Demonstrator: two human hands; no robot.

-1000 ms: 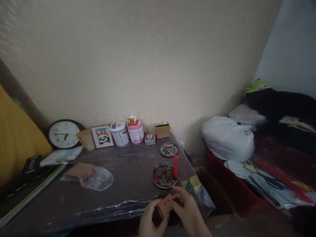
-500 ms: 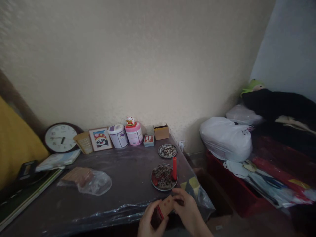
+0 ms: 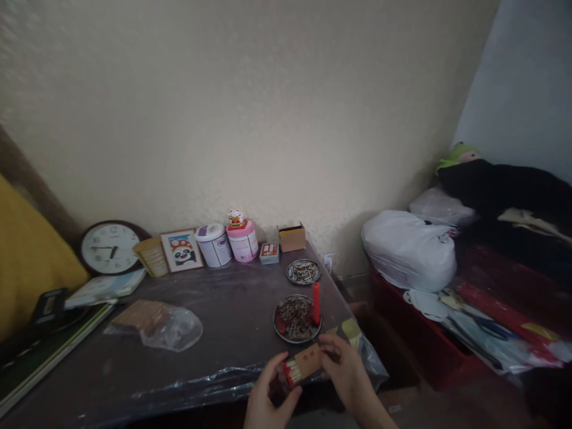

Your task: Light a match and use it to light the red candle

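Matchbox (image 3: 304, 364), held above the near counter edge between both hands; its tray is slid out toward 8 o'clock, exposing a row of red-tipped matches (image 3: 289, 375). In the frame half a second earlier the tray showed less and no match heads could be made out. Left hand (image 3: 267, 400), fingers curled around the tray end from below, grasping it. Right hand (image 3: 346, 375), fingers pinching the brown sleeve at its 3 o'clock end; it sits slightly higher in the view than before.

At 12 o'clock from the matchbox, just beyond the hands, a round plate (image 3: 292, 319) with dark speckled contents; a red candle (image 3: 316, 302) stands upright at its right rim. A second, smaller plate (image 3: 303, 271) lies further toward 12 o'clock. Both are placed as in the earlier frames.

The counter (image 3: 223, 322) is covered with clear film. At 10 o'clock, a plastic bag (image 3: 165, 326) with a brown block inside. Along the wall, left to right: clock (image 3: 111, 248), panda picture (image 3: 181, 250), white tin (image 3: 214, 244), pink tin (image 3: 242, 239) topped by a small figurine, card box (image 3: 269, 252), open carton (image 3: 292, 236).

At 2 o'clock, off the counter, a white sack (image 3: 409, 249) on red storage, dark clothing behind it.
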